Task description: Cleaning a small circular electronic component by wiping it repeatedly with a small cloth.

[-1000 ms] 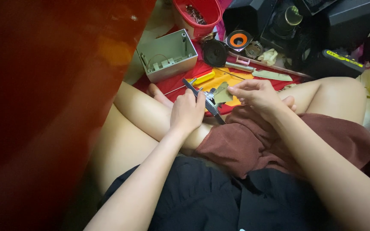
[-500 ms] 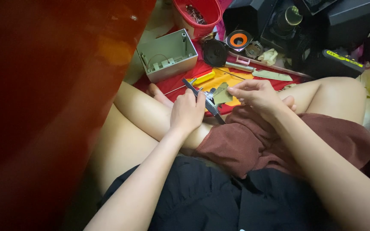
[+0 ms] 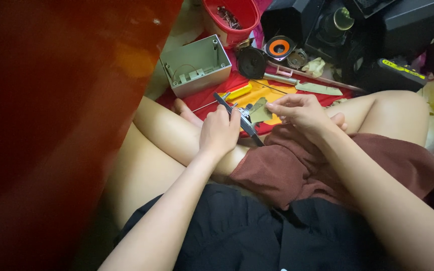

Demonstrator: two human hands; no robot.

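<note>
- A narrow dark tool [image 3: 239, 118] with small metal fittings is gripped in the left hand [image 3: 219, 133], whose fingers are curled closed around its middle; the tool is held slanted, its upper end toward the grey box and its lower end toward the brown shorts [image 3: 297, 168].
- A small olive-green board [image 3: 260, 111] is pinched at its right edge by the fingertips [image 3: 272, 106] of the right hand [image 3: 305, 114], which is closed on it; the board is held against the dark tool, just above the lap.
- Both hands are held close together over the crossed bare legs, above a red cloth [image 3: 237, 80] spread on the floor.
- A yellow-handled tool [image 3: 238, 92] is seen lying on the red cloth just beyond the left hand.
- An open grey metal box [image 3: 197, 68] is set on the cloth farther up and to the left, with a red tub [image 3: 234, 20] of small dark parts behind it.
- A small round speaker with an orange centre [image 3: 280, 47] and a black round part [image 3: 251, 62] are placed near the tub; black casings [image 3: 377, 30] are stacked at the upper right.
- A large blurred red-brown surface [image 3: 51, 125] fills the left of the view.
</note>
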